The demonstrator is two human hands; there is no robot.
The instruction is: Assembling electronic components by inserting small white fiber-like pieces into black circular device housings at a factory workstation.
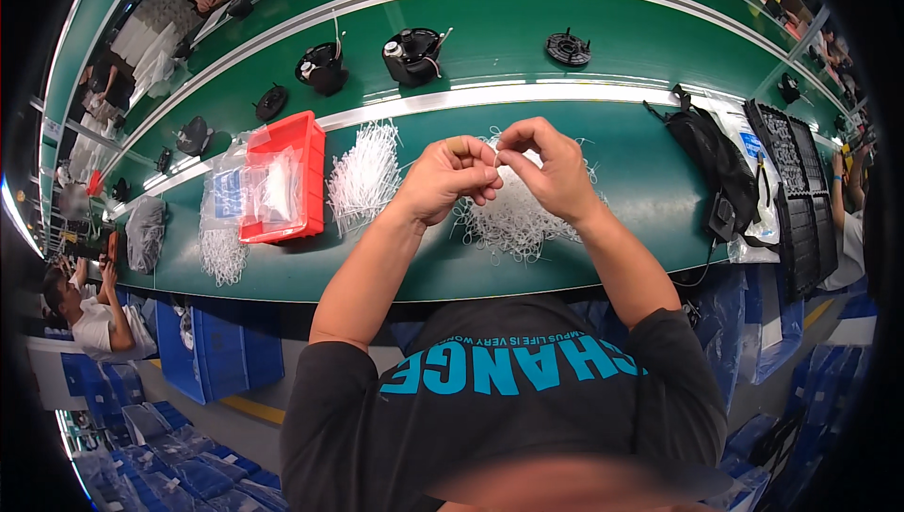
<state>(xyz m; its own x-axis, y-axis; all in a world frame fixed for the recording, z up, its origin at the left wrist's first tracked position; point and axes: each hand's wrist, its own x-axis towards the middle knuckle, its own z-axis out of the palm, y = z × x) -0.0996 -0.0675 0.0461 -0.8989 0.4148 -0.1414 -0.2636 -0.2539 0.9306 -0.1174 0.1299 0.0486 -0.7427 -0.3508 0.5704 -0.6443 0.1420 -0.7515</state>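
In front of my chest, my left hand (446, 178) and my right hand (552, 167) meet with their fingertips pinched together. Between them is a thin white cable tie (497, 158), bent into a small curve and mostly covered by the fingers. Under my hands lies a loose heap of white cable ties curled into loops (516, 220). Left of it, a bundle of straight white cable ties (362, 178) rests on the green bench. A red plastic bin (313, 182) stands farther left, with a clear plastic bag (273, 187) of white pieces draped over its side.
More white ties (224, 256) lie left of the bin. Beyond a metal rail, black round housings (412, 58) and a black disc-shaped part (568, 48) sit on the conveyor. A black bag (711, 154) and black trays (800, 192) lie right. Other people work along the line.
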